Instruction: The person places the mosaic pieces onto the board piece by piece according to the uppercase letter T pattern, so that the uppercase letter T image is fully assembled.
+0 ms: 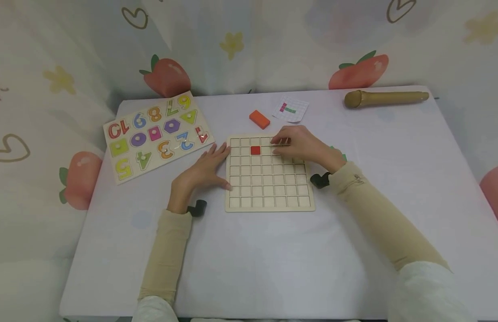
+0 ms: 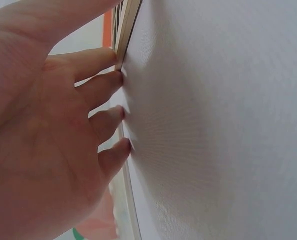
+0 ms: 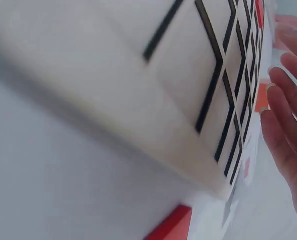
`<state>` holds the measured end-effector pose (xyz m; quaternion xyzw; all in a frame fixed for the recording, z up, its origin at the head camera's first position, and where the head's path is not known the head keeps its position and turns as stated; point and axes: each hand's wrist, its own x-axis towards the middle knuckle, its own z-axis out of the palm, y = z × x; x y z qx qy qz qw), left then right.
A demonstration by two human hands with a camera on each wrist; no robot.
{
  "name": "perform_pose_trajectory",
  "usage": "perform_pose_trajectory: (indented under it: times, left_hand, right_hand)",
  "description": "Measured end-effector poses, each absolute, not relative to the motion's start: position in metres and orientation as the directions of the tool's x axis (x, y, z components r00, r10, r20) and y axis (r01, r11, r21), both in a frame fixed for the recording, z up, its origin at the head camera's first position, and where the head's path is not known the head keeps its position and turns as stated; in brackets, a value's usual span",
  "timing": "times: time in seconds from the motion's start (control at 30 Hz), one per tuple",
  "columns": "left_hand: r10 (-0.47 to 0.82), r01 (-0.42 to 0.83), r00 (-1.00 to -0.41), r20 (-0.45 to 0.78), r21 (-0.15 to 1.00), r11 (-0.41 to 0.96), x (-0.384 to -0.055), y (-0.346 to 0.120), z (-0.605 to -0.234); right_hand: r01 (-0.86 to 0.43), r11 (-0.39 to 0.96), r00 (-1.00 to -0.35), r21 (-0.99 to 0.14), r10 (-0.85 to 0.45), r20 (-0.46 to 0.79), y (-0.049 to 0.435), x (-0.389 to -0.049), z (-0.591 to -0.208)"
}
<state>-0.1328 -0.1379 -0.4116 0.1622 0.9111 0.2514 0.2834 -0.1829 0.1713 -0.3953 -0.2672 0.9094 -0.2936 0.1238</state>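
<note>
A light wooden grid board (image 1: 269, 209) lies flat on the white table, with one red square tile (image 1: 255, 150) in its upper left part. My left hand (image 1: 206, 167) rests at the board's left edge, thumb and fingers spread. In the left wrist view its fingertips (image 2: 122, 112) touch the cloth beside the board. Over the board's upper right squares hovers my right hand (image 1: 299, 143), its fingers loosely bent. The right wrist view shows nothing between its thumb and fingers (image 3: 283, 125). Green pieces (image 1: 344, 157) peek out from behind the right wrist.
Beyond the board lie an orange block (image 1: 259, 119) and a paper card (image 1: 291, 110) printed with a coloured grid pattern. A number-and-shape puzzle (image 1: 152, 167) sits at the back left. At the back right is a tan microphone-shaped object (image 1: 387, 98). A red piece (image 3: 173, 225) lies beside the board.
</note>
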Motion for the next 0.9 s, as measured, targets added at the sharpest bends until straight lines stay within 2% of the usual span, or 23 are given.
perform_pose_trajectory:
  times: [0.57,0.73,0.9]
  left_hand:
    - [0.444,0.152,-0.784,-0.433,0.559,0.815,-0.134,-0.138,-0.413]
    - [0.439,0.147,-0.786,-0.435,0.559,0.816,-0.134,-0.138,-0.415]
    - [0.437,0.144,-0.789,-0.432,0.561,0.815,-0.132,-0.138,-0.413]
  right_hand:
    - [-0.191,0.762,-0.907,-0.619,-0.377,-0.184,0.232,-0.169,-0.390]
    - [-0.115,0.790,-0.918,-0.603,-0.316,-0.238,0.248,-0.164,-0.388]
    - [-0.095,0.799,-0.919,-0.594,-0.300,-0.257,0.262,-0.162,-0.390]
